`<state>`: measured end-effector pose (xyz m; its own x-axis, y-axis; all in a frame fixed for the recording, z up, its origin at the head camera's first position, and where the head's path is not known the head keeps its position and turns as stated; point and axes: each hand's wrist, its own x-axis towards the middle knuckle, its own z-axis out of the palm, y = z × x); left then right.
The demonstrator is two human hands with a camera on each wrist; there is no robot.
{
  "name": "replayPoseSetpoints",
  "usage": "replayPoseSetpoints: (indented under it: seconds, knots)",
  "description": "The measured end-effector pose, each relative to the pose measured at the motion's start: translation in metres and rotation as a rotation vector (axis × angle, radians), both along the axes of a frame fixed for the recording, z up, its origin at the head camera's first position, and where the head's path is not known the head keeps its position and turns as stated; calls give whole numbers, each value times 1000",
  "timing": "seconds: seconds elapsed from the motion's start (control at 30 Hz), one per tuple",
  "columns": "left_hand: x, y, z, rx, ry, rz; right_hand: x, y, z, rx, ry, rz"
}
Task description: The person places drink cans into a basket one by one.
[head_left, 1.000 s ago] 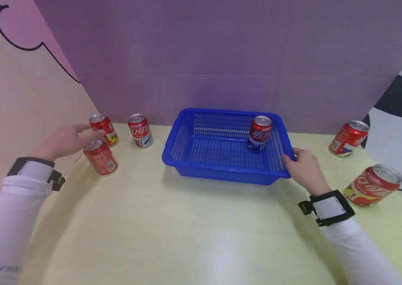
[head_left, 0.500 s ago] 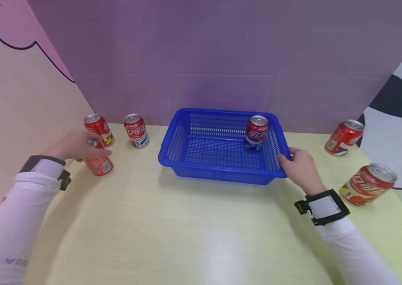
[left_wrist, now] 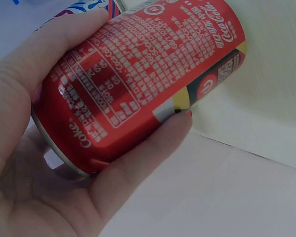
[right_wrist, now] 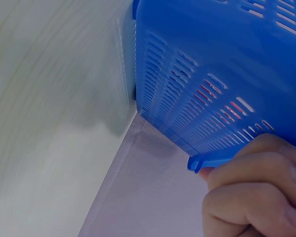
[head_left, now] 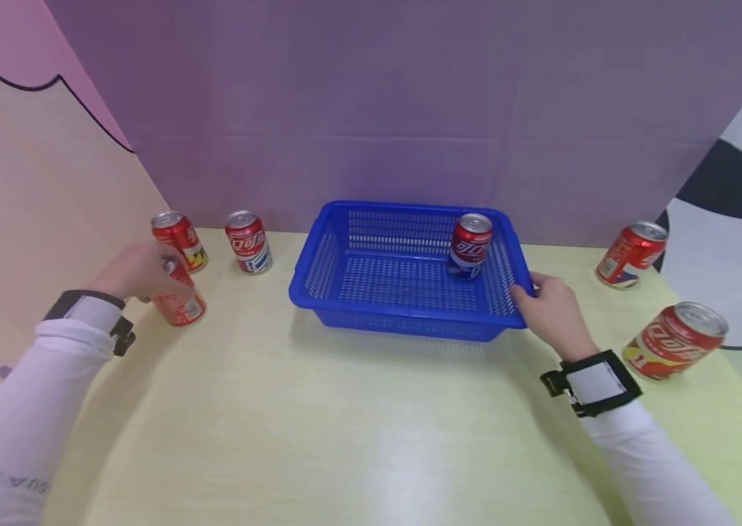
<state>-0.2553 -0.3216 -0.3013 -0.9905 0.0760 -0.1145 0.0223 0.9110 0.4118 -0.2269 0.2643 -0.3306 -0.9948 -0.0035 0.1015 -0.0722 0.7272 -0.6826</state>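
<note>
Leftmost, the left hand (head_left: 140, 270) grips a red drink can (head_left: 180, 305), thumb and fingers wrapped round its sides; whether its base touches the table (head_left: 357, 409) I cannot tell. In the left wrist view this can is glossy and undented where it shows, with dense pale print, a boxed panel, a silvery rim towards the palm and a patch of yellow, black and white. Just behind it stands a yellow-marked can (head_left: 180, 235), partly covered by the hand, and a little to the right of that a white-and-blue-marked can (head_left: 248, 245), upright near the purple panel (head_left: 377, 88). Mid-table sits the blue basket (head_left: 410, 313), its walls slotted, with one red-and-blue can (head_left: 469, 248) upright inside, near the right end. Judging by how things lie, little of the gathering is done: one can is in, five are outside, counting the held one. At the basket's right end the right hand (head_left: 555, 314) grasps the rim, thumb over the top edge. Farther right, well apart from the basket, stand a back-right can (head_left: 630, 257) and, nearer the viewer, a front-right can (head_left: 673, 343), neither touched by a hand.
</note>
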Motion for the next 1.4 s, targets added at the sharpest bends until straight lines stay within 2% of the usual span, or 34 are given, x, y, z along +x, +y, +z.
replayPoseSetpoints:
  seconds: [0.13,0.33,0.43,0.6,0.7,0.8,0.93,1.07,1.23,1.33,1.4]
  knots:
    - [4,2,3,11,-11,18,0,-2,1,-6,-14,-3]
    - [5,6,10,0,15,8,0,-1,1,-5,-18,-9]
    - [3,11,19,-18,70,-7,0,0,0,-4,-22,-16]
    - [4,31,44,-45,203,-77,-1,0,1,-4,-20,-18]
    - [7,50,62,-28,250,-123,-1,0,0,-7,-13,-15]
    - [11,74,85,-46,263,-147,0,-1,0,-8,-8,-16]
    - [13,110,116,-117,240,-162,0,-1,-1,-9,-2,-17]
    - [10,147,139,-127,194,-209,1,-1,-2,-15,10,-18]
    - [-4,192,157,-162,192,-317,2,-4,-3,-14,48,-19]
    - [-15,217,159,-178,186,-365,2,-6,-3,-18,52,-21]
    - [-22,233,157,-176,185,-386,3,-8,-3,-21,53,-22]
